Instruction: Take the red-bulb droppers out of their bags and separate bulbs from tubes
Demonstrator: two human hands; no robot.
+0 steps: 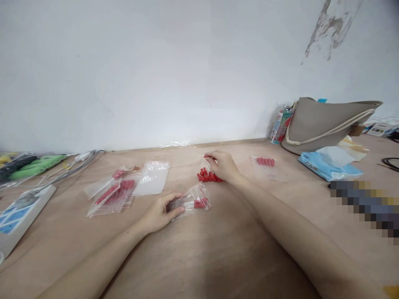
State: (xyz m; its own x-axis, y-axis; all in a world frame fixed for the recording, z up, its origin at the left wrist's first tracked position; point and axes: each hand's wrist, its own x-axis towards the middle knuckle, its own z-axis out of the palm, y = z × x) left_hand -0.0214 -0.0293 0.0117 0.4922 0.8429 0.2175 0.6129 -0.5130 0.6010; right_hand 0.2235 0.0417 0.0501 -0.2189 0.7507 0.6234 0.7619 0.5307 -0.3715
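My left hand [160,214] pinches a small clear plastic zip bag [195,199] at mid-frame; my right hand [222,166], fingers curled, grasps red-capped clear tubes [208,176] just above it.

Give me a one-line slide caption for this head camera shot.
Left hand holds a clear bag while right hand touches loose red-capped pieces on a wooden table.

Bare tabletop [212,249] is lying open near me; filled bags [114,193] are crowding the left, a grey handbag [324,124] blocking far right.
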